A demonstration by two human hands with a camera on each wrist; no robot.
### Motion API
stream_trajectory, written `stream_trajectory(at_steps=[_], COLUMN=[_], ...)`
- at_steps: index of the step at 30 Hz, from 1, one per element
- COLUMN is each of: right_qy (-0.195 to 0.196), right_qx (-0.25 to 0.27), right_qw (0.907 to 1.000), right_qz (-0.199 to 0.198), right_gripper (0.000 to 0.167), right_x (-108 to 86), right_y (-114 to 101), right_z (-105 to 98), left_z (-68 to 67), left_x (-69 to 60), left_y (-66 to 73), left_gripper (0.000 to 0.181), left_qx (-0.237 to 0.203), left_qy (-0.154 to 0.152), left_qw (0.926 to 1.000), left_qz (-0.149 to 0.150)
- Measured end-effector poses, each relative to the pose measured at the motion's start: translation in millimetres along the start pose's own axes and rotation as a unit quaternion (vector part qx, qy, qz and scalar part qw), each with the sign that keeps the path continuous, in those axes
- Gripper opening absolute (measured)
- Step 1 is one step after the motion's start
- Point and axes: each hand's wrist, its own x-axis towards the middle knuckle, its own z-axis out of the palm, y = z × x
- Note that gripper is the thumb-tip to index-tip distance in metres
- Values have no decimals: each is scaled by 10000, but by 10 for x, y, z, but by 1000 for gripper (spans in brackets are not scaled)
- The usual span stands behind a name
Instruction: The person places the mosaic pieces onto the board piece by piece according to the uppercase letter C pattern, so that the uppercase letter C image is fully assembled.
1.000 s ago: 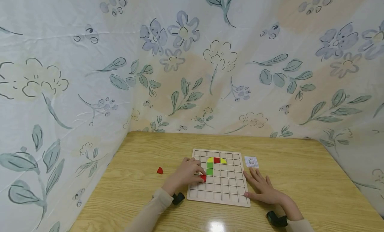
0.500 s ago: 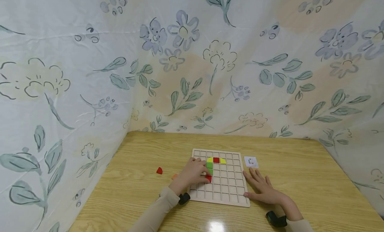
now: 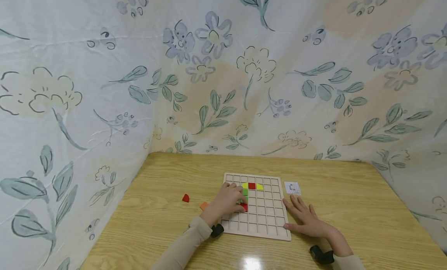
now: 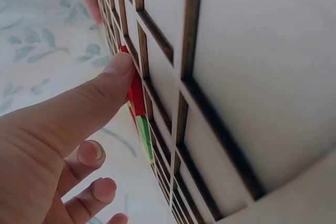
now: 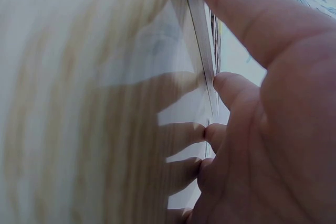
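Observation:
A wooden grid board lies on the table, with yellow, red and green tiles in some squares. Below the green tiles is a red tile, touched by the thumb of my left hand. In the left wrist view, the thumb tip presses the red tile, and the other fingers, loosely bent, stand apart from it. My right hand lies spread at the board's right side. Its thumb touches the board's edge in the right wrist view.
A small card with a printed grid pattern lies right of the board. Left of it are a red quarter-round tile and an orange tile, partly hidden by my left arm. Flowered cloth hangs behind the table.
My left hand has moved right with the red tile, to below the green tiles, and its grip has loosened. The orange tile has come into view. My right hand has stayed put.

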Motion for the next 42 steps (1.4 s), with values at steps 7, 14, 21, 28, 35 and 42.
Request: stream_trajectory(at_steps=[7,14,21,28,35,42], right_qy=[26,31,95,48,66,58], right_qx=[-59,7,78,23,-40,-23], right_qw=[10000,10000,9997,9999,9999,9999], right_qz=[7,-91,-218,-152,-128,-151], right_gripper=[79,79,78,78,78,78], right_x=[6,10,6,1,1,-2], right_y=[18,6,3,-8,-4,5], right_z=[6,-7,-6,-14,-4,7], left_z=[-5,-11,-78,-106,-135,-180], left_x=[-5,-36,-112,-220,-352,-495], left_y=[2,-34,-100,-206,-318,-454], left_gripper=[24,21,18,19,19,20], left_qx=[-12,-618,-869,-1331,-1559,-1554], left_qy=[23,52,217,218,495,617], left_qw=[10000,9979,9951,9881,9829,9810], left_qz=[2,-181,-415,-742,-849,-983])
